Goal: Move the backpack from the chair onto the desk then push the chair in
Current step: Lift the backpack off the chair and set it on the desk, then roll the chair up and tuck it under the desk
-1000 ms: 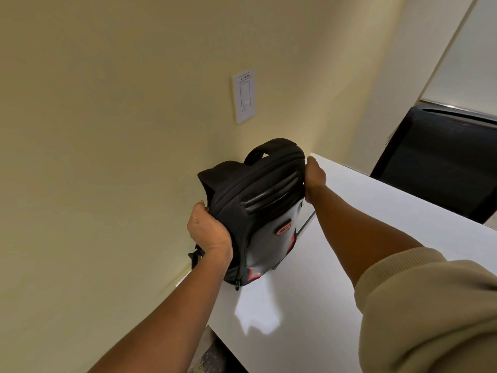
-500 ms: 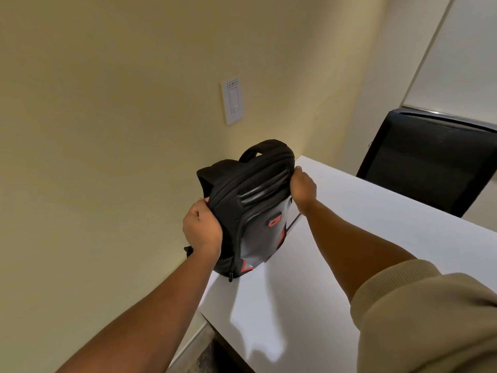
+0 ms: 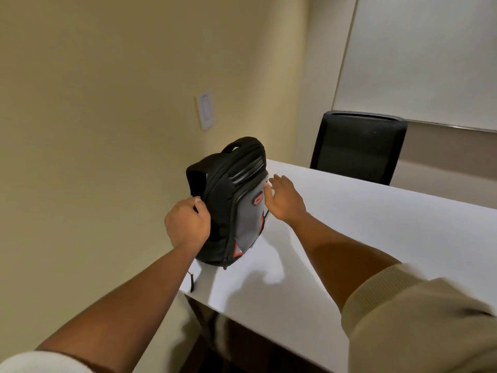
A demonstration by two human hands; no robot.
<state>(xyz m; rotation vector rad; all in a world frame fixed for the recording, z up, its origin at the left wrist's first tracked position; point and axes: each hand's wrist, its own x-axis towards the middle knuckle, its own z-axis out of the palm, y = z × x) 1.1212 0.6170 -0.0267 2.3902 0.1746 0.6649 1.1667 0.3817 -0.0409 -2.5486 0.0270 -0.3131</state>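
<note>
A black and grey backpack (image 3: 234, 203) with red trim stands upright on the left end of the white desk (image 3: 363, 238), close to the wall. My left hand (image 3: 187, 224) grips its left side near the shoulder strap. My right hand (image 3: 285, 197) hovers just off the backpack's right side with fingers spread, holding nothing. A black chair (image 3: 357, 150) stands at the desk's far side. No other chair is in view.
A beige wall (image 3: 107, 103) runs along the left, with a light switch plate (image 3: 205, 110) above the backpack. A whiteboard (image 3: 430, 55) hangs on the far wall at right. The desk's near corner lies below my left forearm.
The backpack has come to rest upright on the desk. My right hand has let go of its right side and opened. My left hand still holds on. The view has tilted upward.
</note>
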